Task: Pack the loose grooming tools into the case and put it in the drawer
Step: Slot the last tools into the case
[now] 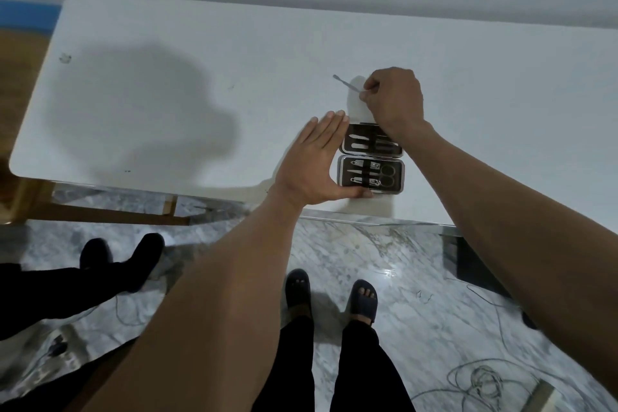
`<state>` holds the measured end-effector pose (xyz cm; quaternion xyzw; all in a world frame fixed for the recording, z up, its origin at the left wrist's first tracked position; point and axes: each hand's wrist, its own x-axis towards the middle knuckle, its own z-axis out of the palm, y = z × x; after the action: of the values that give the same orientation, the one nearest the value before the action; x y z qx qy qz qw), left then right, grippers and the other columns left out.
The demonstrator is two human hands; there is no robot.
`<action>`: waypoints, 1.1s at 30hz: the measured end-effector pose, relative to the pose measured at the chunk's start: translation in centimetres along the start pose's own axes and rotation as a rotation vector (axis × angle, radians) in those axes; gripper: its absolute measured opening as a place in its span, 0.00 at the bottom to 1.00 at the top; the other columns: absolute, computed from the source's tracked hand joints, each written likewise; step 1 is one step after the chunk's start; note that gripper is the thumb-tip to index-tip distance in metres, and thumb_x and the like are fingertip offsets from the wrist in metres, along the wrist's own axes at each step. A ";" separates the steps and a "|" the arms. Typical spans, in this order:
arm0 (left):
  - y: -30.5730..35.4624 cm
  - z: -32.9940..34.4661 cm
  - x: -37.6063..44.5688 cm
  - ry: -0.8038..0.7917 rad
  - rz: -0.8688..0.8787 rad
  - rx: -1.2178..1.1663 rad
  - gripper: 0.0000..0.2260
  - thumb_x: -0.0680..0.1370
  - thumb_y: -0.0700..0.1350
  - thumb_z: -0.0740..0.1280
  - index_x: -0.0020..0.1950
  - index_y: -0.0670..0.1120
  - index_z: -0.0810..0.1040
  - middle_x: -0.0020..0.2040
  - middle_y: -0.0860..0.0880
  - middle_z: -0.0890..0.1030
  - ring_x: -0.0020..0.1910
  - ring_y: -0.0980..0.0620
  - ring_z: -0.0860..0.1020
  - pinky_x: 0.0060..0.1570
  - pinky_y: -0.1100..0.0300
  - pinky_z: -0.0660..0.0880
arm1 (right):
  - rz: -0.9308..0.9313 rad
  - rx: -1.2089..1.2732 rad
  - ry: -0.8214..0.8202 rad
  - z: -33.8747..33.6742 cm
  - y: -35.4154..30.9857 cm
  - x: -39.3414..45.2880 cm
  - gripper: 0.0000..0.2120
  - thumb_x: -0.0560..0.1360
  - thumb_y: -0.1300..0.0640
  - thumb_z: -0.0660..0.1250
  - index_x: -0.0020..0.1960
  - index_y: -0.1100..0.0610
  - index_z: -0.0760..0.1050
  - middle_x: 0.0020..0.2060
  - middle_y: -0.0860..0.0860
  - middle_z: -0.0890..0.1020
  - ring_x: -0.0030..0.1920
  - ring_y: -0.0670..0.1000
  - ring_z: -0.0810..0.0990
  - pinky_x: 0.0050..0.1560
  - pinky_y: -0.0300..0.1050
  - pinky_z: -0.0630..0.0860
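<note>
A thin silver metal grooming tool [346, 84], rod-shaped with a small flattened tip, is pinched at its near end between the fingers of the right hand [394, 95]. Its long axis runs diagonally, the free tip pointing up and to the left, away from the person, above the white tabletop [200, 60].

Just in front of that hand, toward the person, lies a small dark rectangular case with a silver metal rim [371, 160], opened flat into two halves side by side near the table's front edge. The far half holds a few silver tools lying left to right; the right wrist hides part of it. The near half holds clippers, a pointed file and small scissors with black loops [387, 174], all strapped in with their long axes across the case.

The left hand [311, 164] rests flat and spread wide against the case's left side, thumb along its near edge.

Below the table are marbled grey floor tiles [418, 278], the person's feet in dark slippers [331, 294], and loose cables [478, 378].
</note>
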<state>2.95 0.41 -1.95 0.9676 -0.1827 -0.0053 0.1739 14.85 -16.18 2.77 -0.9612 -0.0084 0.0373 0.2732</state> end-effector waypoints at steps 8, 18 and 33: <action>0.0 0.1 0.1 0.022 -0.001 -0.016 0.60 0.68 0.82 0.60 0.84 0.39 0.57 0.85 0.43 0.59 0.85 0.47 0.56 0.83 0.47 0.52 | -0.061 -0.271 -0.040 0.9 -0.5 0.0 0.09 0.77 0.63 0.62 0.55 0.60 0.78 0.52 0.57 0.80 0.58 0.58 0.75 0.45 0.49 0.73; 0.0 0.0 0.1 0.009 -0.010 -0.013 0.60 0.67 0.83 0.62 0.84 0.40 0.58 0.85 0.44 0.59 0.85 0.48 0.55 0.83 0.46 0.52 | 0.052 0.044 -0.095 -1.9 1.8 -0.2 0.09 0.77 0.65 0.61 0.53 0.60 0.78 0.51 0.56 0.82 0.52 0.55 0.80 0.49 0.45 0.75; 0.6 -0.7 0.0 -0.058 -0.045 -0.029 0.62 0.66 0.84 0.60 0.86 0.42 0.53 0.86 0.47 0.54 0.85 0.51 0.50 0.84 0.50 0.46 | 0.257 0.360 0.030 -4.9 5.7 -6.9 0.07 0.74 0.62 0.67 0.47 0.57 0.85 0.45 0.49 0.85 0.45 0.44 0.80 0.46 0.34 0.73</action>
<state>2.76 0.17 -1.07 0.9683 -0.1660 -0.0398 0.1822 8.35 -23.86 4.38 -0.8906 0.1250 0.0582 0.4334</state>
